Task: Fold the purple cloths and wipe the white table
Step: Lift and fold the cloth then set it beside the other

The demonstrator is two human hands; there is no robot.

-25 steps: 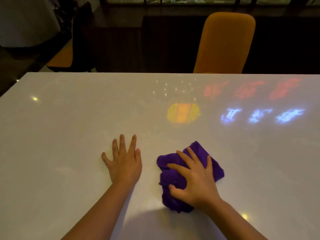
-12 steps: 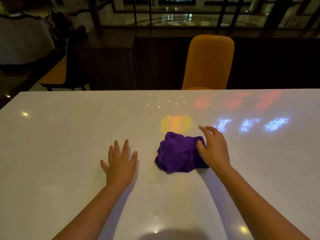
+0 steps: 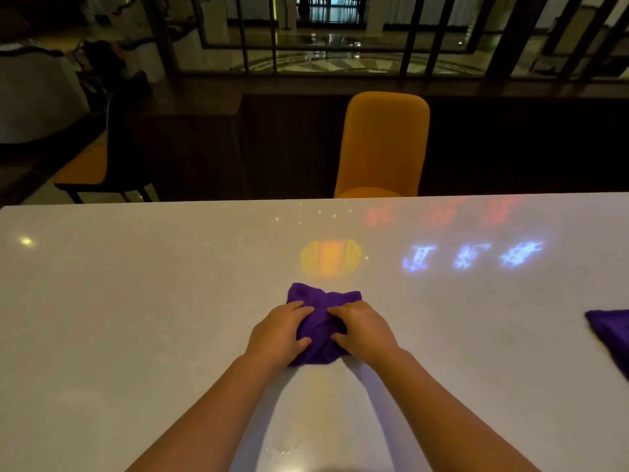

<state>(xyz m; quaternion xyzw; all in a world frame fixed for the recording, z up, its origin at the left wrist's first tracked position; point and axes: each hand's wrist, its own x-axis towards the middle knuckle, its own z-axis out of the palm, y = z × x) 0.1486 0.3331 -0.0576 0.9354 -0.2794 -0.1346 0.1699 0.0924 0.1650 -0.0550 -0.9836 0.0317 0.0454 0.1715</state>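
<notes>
Gripping a bunched purple cloth [image 3: 318, 327] from both sides, the left hand [image 3: 279, 333] and right hand [image 3: 364, 330] pinch it near the middle of the white table [image 3: 136, 301]. Another purple cloth [image 3: 611, 335] lies at the right edge. Beyond the table stands an orange chair [image 3: 383, 144].

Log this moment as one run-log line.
left hand: gripping cloth | right hand: gripping cloth | cloth: bunched on table | second cloth: at right edge, untouched | phase: gathering cloth
</notes>
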